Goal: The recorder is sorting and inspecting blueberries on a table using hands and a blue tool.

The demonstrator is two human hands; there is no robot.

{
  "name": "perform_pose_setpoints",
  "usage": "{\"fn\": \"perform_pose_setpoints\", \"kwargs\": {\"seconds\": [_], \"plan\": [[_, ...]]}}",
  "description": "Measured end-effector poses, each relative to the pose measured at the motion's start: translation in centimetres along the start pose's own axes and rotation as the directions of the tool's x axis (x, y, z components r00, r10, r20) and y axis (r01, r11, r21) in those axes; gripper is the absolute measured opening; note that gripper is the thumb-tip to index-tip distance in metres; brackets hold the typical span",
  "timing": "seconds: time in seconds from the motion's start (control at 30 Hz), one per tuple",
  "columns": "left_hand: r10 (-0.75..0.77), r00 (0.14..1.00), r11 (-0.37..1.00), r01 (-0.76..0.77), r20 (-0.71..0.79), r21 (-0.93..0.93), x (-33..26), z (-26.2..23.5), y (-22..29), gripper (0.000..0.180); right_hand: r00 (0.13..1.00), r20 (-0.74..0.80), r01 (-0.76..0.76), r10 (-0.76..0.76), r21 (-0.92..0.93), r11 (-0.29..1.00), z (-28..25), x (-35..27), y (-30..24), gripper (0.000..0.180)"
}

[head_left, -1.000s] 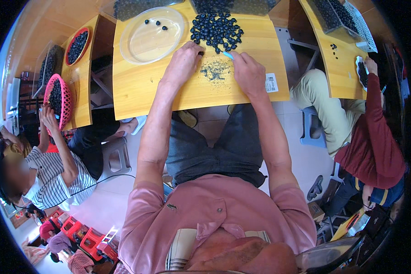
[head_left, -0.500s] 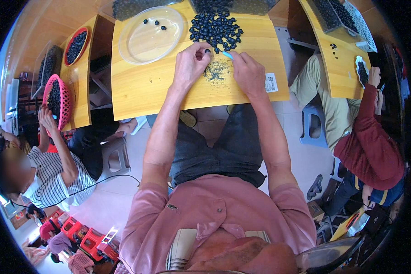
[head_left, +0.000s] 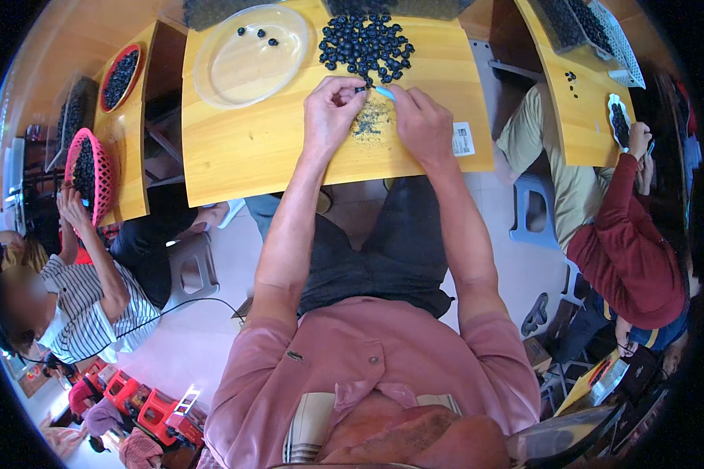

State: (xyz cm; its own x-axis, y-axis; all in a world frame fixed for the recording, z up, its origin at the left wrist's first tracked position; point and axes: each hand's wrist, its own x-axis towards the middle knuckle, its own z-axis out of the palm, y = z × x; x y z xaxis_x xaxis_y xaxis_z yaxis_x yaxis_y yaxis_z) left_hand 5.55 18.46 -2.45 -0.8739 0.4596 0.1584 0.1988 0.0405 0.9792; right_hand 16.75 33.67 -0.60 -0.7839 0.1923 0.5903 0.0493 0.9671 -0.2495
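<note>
My left hand (head_left: 330, 109) pinches a small dark berry (head_left: 360, 90) at its fingertips. Fingertip to fingertip with it, my right hand (head_left: 422, 123) holds a small light blue tool (head_left: 385, 92) against the berry. Both hands rest on the wooden table (head_left: 250, 156). Beneath and between them lies a patch of dark crumbs (head_left: 371, 125). Just beyond the fingertips is a heap of dark round berries (head_left: 365, 43). Further left, a clear round plate (head_left: 235, 70) holds three berries.
A white label (head_left: 463, 139) is stuck on the table by my right hand. At the left, a person in a striped shirt (head_left: 86, 305) handles a pink basket (head_left: 84, 168) of berries. At the right, a person in a red sleeve (head_left: 626, 234) sits at another table with a small plate (head_left: 619, 121).
My left hand has shifted right until its fingertips meet the right hand's above the crumbs. The person at the right has moved a hand lower.
</note>
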Motion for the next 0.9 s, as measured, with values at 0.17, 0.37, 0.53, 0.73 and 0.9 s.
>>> {"fn": "perform_pose_setpoints", "kwargs": {"seconds": [0.17, 0.37, 0.53, 0.73, 0.9], "plan": [[-0.052, 0.998, 0.997, 0.054, 0.025, -0.061, -0.10, 0.34, 1.08, 0.032, 0.998, -0.008, 0.065, -0.065, -0.030, 0.997, -0.04, -0.02, 0.06, 0.022], [-0.038, 0.999, 0.998, 0.040, 0.036, -0.055, -0.16, 0.34, 0.86, 0.037, 0.994, -0.007, 0.106, -0.106, -0.017, 0.994, 0.11, -0.12, 0.16, 0.023], [-0.018, 1.000, 0.996, 0.019, 0.013, -0.092, -0.22, 0.54, 1.16, 0.037, 0.994, 0.012, 0.113, -0.112, -0.042, 0.993, 0.06, -0.19, 0.09, 0.024], [-0.008, 1.000, 0.998, 0.009, 0.014, -0.064, -0.26, 0.38, 1.24, 0.037, 0.995, 0.035, 0.095, -0.094, -0.027, 0.995, -0.04, -0.19, 0.00, 0.024], [-0.022, 1.000, 0.966, 0.025, 0.012, -0.258, -0.27, 0.00, 0.60, 0.041, 0.993, 0.117, -0.003, 0.008, -0.046, 0.999, 0.00, 0.01, 0.09, 0.024]]}}
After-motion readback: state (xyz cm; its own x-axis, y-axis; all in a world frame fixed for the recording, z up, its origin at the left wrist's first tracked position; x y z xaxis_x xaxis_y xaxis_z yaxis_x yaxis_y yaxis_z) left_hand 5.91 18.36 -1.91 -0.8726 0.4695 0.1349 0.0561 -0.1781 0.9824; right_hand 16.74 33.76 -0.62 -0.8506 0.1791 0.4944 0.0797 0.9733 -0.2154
